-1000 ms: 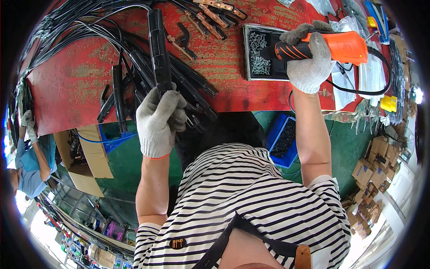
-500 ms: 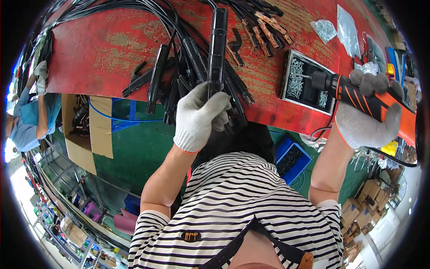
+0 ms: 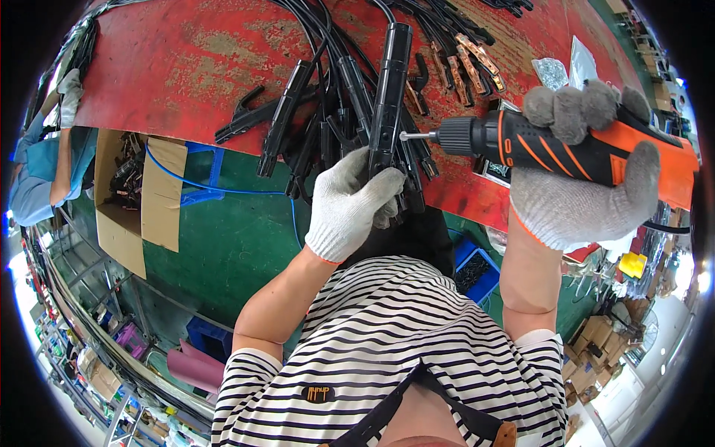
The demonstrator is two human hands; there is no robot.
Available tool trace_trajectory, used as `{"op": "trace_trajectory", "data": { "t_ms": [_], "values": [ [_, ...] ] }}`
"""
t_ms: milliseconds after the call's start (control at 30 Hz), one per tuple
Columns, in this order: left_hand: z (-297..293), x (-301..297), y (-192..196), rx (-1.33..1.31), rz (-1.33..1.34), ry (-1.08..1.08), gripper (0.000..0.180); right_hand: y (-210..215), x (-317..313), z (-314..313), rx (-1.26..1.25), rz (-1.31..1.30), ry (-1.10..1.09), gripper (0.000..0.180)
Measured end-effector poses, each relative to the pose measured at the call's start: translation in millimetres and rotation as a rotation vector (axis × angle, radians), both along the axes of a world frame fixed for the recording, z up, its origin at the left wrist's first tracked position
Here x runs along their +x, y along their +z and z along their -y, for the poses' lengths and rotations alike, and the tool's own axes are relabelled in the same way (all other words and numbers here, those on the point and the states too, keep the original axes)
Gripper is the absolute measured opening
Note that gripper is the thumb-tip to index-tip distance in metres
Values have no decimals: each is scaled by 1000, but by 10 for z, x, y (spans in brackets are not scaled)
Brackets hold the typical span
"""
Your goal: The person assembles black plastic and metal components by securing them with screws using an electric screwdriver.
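My left hand (image 3: 350, 197), in a whitish knit glove, is closed around the lower end of a black electrode holder (image 3: 390, 82), whose tubular handle stands up with a cable at its top. My right hand (image 3: 581, 171), gloved likewise, grips an orange and black power screwdriver (image 3: 551, 153). Its bit points left, with what looks like a small screw (image 3: 404, 136) at the tip, right beside the holder's side; whether they touch I cannot tell. More black electrode holders (image 3: 287, 119) with cables lie in a bunch left of my left hand.
A screw tray (image 3: 494, 170) is mostly hidden behind the screwdriver on the red table (image 3: 171, 74). Copper-coloured clamp parts (image 3: 473, 67) and plastic bags (image 3: 550, 73) lie farther back. An open carton (image 3: 160, 197) and a blue bin (image 3: 478, 274) stand below. A co-worker's gloved hand (image 3: 71, 97) is far left.
The screwdriver has swung left from over the screw tray to the electrode holder, now with a small screw seemingly at its bit. My left hand and the holder have shifted slightly right in view.
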State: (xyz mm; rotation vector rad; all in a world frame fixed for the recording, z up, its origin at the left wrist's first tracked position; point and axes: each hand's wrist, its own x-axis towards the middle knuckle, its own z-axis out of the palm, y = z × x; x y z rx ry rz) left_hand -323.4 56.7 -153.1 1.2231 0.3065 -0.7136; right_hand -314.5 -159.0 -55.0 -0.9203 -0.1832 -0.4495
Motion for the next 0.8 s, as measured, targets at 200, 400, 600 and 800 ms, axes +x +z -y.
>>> {"op": "trace_trajectory", "data": {
  "t_ms": [200, 400, 600, 800],
  "values": [
    [-21, 16, 13, -14, 10, -51, 18, -58, 42, -100, -6, 3, -26, 46],
    [-18, 10, 24, -21, 0, -36, 19, -117, 82, -139, -3, 4, -30, 43],
    [-17, 3, 27, -39, -15, -39, 21, -153, 100, -174, 19, -3, -37, 43],
    [-7, 6, 26, -38, -15, -19, 22, -143, 82, -170, 42, -31, -62, 43]
  ]
}}
